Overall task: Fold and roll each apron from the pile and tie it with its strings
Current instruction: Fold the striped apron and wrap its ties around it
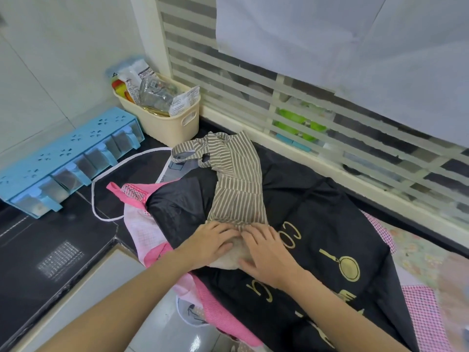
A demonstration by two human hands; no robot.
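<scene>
Both forearms reach in from the bottom edge and meet over the near end of the striped apron (pixel 237 179). Left hand (pixel 212 246) palm down, fingers together and bent over the started roll (pixel 234 255), fingertips on the striped cloth. Right hand (pixel 264 252) palm down beside it, fingers slightly spread and curved over the same roll; index fingers nearly touch. Striped apron lies folded narrow, lengthwise away from the person, on the black apron (pixel 330 224) topping the pile, pink apron (pixel 142 224) under it, on the dark counter (pixel 38 250). Its strings (pixel 198 152) lie bunched at the far end.
</scene>
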